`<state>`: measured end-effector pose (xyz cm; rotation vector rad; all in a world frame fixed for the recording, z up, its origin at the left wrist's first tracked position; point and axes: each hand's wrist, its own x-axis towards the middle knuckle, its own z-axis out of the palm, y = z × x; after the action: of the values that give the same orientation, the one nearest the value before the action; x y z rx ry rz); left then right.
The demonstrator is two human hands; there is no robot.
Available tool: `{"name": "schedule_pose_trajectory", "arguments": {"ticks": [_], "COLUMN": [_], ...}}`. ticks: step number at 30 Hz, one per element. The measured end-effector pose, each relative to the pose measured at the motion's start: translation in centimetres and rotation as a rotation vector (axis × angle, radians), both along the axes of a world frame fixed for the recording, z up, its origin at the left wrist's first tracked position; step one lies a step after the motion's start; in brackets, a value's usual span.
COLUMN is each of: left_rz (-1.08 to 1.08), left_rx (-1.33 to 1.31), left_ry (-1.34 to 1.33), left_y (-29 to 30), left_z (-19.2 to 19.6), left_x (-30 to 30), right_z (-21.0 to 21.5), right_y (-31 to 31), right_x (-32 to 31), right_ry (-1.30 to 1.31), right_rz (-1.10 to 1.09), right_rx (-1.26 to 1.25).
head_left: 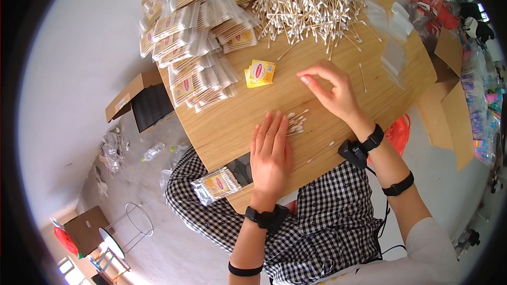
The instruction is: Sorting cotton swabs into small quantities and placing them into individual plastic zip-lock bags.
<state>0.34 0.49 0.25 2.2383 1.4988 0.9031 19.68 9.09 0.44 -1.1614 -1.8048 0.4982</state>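
Note:
My left hand (271, 153) lies flat on the wooden table, fingers stretched out. Its fingertips rest beside a small bunch of cotton swabs (297, 122); whether more swabs lie under the palm is hidden. Above the tabletop, my right hand (334, 91) is held with bent fingers, thumb and forefinger slightly apart, and nothing shows between them. Left of it sit a few yellow printed cards (261, 72), partly overlapping. By my left wrist, a filled clear bag of swabs (217, 184) with a yellow card lies at the table's near edge, next to a dark grey object (243, 170).
Stacks of packed swab bags (182, 37) cover the table's far left, beside a large heap of loose swabs (309, 5). Clear empty bags (393, 55) and a single swab (363, 77) lie to the right. Cardboard boxes (446, 119) stand beside the table (211, 132).

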Motion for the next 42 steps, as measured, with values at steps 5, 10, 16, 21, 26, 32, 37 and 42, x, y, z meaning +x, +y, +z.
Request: {"name": "schedule_pose_trajectory", "arguments": {"ticks": [5, 10, 16, 21, 26, 32, 37, 42], "left_rz": [-0.034, -0.026, 0.011, 0.021, -0.068, -0.001, 0.195, 0.12], "left_rx": [-0.027, -0.005, -0.008, 0.071, 0.0, -0.009, -0.066, -0.122], "left_ry": [-0.035, -0.05, -0.052, -0.077, -0.062, 0.064, 0.07, 0.169], "left_y": [0.0, 0.0, -0.1, -1.0, -4.0, -2.6, -2.7, -2.5], "left_z": [-0.3, -0.3, -0.4, -0.3, -0.2, 0.8, 1.9, 2.6], "left_x": [-0.3, 0.1, -0.3, 0.0, 1.6, 0.7, -1.4, -0.1], "right_z": [1.2, 6.1, 8.1, 6.4, 4.7, 2.6, 1.8, 1.0], "right_y": [2.4, 3.9, -2.0, -9.2, -10.2, -9.7, -7.0, -5.9], "right_x": [-0.3, 1.1, 6.4, 8.1, 8.5, 1.1, -2.8, -3.5], "right_ry": [0.225, 0.495, -0.347, -0.615, -0.688, -0.477, -0.339, 0.049], "right_rz": [-0.038, -0.045, 0.201, 0.277, 0.253, 0.333, 0.103, -0.032], "right_rx": [-0.065, -0.015, -0.248, -0.338, -0.368, -0.13, -0.103, -0.137]}}
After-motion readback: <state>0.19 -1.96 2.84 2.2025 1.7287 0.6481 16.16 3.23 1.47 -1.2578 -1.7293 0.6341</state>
